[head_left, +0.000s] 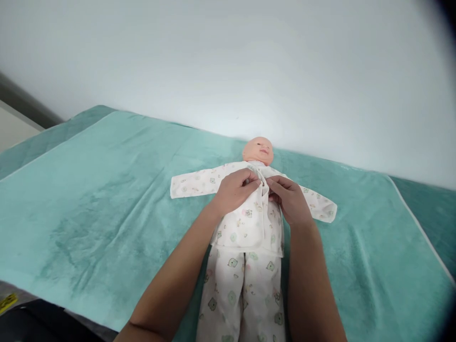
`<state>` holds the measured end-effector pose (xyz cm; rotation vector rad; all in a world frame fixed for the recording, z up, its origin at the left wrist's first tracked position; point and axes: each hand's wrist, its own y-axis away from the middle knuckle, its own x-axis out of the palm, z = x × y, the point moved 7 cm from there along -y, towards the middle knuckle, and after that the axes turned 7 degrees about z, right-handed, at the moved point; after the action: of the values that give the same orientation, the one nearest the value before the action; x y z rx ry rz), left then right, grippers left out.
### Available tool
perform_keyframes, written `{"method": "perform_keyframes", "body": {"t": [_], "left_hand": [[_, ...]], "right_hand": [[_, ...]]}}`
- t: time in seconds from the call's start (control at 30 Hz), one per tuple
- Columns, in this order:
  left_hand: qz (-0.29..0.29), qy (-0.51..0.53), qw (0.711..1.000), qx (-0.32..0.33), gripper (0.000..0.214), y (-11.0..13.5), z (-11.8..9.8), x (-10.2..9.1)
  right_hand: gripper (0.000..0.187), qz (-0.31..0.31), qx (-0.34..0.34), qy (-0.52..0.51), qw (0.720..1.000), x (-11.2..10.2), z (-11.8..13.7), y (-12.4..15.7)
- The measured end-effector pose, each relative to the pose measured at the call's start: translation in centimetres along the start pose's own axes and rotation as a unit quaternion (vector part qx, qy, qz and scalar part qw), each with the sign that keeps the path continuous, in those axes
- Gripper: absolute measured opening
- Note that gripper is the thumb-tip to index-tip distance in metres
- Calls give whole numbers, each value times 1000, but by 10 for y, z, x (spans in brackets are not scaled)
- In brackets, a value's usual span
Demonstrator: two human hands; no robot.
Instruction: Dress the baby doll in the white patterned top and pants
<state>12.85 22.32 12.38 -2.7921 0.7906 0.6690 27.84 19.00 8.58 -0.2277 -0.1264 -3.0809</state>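
Note:
A baby doll (257, 150) lies on its back, head toward the wall, sleeves spread out to both sides. It wears a white printed baby shirt (245, 223) and matching trousers (228, 294). At the chest, my left hand (238, 187) pinches one edge of the shirt's front opening. Facing it, my right hand (288, 194) is closed on the other edge, close to the collar. The fingertips almost meet, with a fold of cloth between them. Whether a button or snap sits under the fingers is hidden. Below my hands the front edges hang loosely together.
A green plush blanket (107, 190) with pale edging covers the bed or table under the doll. A white wall (228, 61) rises directly behind the doll's head. At the lower left is a dark object (42, 323) beside a yellow patch (7, 301).

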Motion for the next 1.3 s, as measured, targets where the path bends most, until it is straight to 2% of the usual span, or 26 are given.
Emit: {"method": "perform_keyframes", "body": {"t": [0.23,0.53,0.67,0.97,1.3], "left_hand": [[5,-27,999,20,20,-1,-1,1],[30,-58,996,57,25,0,-7,0],[23,-42,997,68,20,0,-4,-2],[27,-7,995,101,22,-1,-7,-1],[49,58,996,50,26,-3,6,1]], "right_hand": [[21,18,-24,40,999,2,2,0],[24,-24,-45,149,988,7,10,4],[25,-22,-59,141,988,7,8,2],[25,27,-60,74,995,8,7,1],[22,21,-47,79,996,4,2,-1]]}}
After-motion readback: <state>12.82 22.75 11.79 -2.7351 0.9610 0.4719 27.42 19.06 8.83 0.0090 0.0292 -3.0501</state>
